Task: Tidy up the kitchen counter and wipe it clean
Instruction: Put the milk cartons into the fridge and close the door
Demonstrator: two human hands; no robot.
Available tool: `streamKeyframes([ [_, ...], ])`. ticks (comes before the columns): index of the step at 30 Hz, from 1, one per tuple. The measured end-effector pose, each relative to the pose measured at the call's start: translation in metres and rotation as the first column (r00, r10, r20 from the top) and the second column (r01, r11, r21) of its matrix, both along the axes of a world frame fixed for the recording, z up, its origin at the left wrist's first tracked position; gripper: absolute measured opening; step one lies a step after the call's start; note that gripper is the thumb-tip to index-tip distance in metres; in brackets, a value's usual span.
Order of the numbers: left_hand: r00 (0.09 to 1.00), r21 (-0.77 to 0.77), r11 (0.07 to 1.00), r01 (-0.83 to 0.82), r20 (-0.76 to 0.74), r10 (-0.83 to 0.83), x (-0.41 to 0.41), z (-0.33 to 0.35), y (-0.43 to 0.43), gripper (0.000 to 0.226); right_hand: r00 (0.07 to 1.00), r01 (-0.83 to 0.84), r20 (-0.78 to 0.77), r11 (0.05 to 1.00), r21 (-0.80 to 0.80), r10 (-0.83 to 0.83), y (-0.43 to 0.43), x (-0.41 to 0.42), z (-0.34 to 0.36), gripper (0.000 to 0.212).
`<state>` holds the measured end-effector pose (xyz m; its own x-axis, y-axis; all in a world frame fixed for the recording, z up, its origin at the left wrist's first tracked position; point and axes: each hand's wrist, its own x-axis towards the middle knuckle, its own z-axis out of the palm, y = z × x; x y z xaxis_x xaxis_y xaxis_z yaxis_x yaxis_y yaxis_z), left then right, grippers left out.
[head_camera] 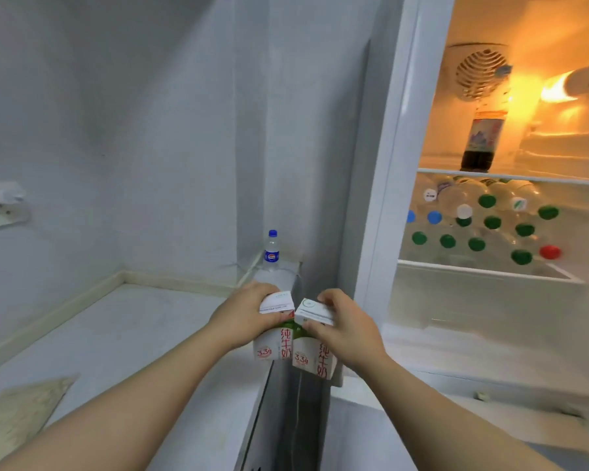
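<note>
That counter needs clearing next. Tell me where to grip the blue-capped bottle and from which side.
Probably grip the bottle around its round body at the label, coming from the front: it stands upright in a narrow recess, wall behind, fridge side on its right.

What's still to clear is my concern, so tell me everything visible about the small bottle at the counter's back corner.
The water bottle is small and of clear plastic, with a blue screw cap on and a blue label showing a round logo. It stands upright on the pale counter, in its far right corner, close by the grey wall. Only the counter visibly touches it. How full it is cannot be told.
</note>
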<state>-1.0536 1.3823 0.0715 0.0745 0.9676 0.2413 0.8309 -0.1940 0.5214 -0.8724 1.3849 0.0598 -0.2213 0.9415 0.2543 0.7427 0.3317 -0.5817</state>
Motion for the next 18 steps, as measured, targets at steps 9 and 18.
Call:
streamKeyframes([
  [9,0.987,0.197,0.968,0.159,0.006,-0.163,0.137,0.061,0.038,0.036,0.914,0.400,-0.171,0.890,0.219,-0.369,0.005,0.122,0.055,0.036],
  [18,0.965,0.288,0.923,0.255,-0.020,-0.260,0.250,0.133,0.074,0.037,0.778,0.628,-0.288,0.702,0.334,-0.559,0.045,0.202,0.099,0.036],
])
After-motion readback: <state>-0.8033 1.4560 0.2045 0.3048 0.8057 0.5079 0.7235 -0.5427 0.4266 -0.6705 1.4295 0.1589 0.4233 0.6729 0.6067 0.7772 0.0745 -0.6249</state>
